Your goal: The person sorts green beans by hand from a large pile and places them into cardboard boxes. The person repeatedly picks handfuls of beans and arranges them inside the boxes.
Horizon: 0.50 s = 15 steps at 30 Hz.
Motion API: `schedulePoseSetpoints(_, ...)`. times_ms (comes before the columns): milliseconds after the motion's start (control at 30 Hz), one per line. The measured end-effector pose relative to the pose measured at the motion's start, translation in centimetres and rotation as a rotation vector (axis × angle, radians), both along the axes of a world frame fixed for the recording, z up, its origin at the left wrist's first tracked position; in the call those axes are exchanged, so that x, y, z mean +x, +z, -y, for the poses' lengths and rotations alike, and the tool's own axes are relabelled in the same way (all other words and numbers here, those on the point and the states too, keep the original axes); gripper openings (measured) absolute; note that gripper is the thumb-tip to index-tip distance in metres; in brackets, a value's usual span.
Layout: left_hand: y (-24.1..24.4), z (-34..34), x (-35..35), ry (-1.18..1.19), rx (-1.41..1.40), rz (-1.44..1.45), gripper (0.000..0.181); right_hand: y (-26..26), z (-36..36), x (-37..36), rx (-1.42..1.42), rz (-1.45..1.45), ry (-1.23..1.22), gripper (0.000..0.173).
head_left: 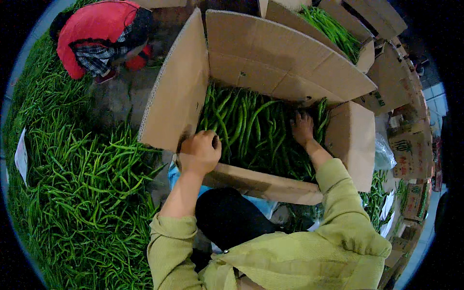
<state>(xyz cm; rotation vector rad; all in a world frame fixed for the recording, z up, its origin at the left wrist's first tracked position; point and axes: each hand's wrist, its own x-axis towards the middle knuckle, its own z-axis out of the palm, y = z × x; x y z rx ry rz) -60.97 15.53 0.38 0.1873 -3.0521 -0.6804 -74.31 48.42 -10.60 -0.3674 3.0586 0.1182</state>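
An open cardboard box stands before me with its flaps raised or spread outward. Long green chili peppers lie in it, many of them side by side. My left hand rests at the near left corner of the box, its fingers curled by the rim; whether it grips the cardboard is unclear. Inside the box at the right, my right hand reaches down onto the peppers with its fingers somewhat spread. Its fingertips are dim against the dark far part of the box.
A big heap of green peppers covers the floor at the left. Beyond it a person in a red top bends down. Another box holding peppers stands behind mine. Stacked cartons and a clear plastic bag are at the right.
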Motion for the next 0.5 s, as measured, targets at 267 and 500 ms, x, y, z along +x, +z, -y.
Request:
schedulePoseSetpoints(267,-0.9,0.2,0.3,-0.01,-0.036,-0.096,0.019,2.0,5.4,5.2,-0.196,0.144,0.915,0.06)
schedulePoseSetpoints(500,-0.6,-0.7,-0.1,0.012,-0.027,-0.029,0.018,1.0,4.2,6.9,-0.11,0.142,1.136,0.06)
